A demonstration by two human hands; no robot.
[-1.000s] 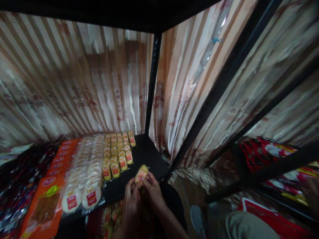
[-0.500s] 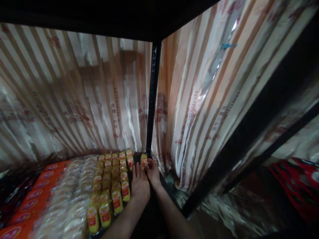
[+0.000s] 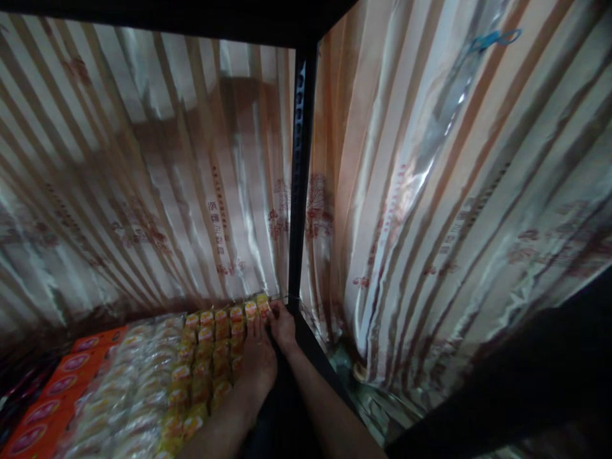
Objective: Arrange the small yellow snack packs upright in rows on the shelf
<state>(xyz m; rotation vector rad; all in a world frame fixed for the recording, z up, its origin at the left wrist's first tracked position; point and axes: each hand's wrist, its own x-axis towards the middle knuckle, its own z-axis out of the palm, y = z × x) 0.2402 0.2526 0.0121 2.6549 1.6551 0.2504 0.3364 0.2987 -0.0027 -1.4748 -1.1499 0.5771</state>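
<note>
Rows of small yellow wrapped snack packs with red and white labels stand close together on a dark shelf. At the back right end of these rows, the fingers of my right hand are closed on one yellow snack pack. That pack stands beside the last one of the back row. My left hand lies along the right side of the rows, its fingers stretched forward against the packs. The left forearm hides part of the nearer packs.
Clear-wrapped pale packs and orange boxes fill the shelf to the left. A black upright post rises at the back corner. Striped plastic sheeting hangs behind. A dark frame beam crosses at the lower right.
The yellow pack in my right hand has moved left, closing the gap to the back row. My left hand has shifted slightly left against the packs. The view has also shifted.
</note>
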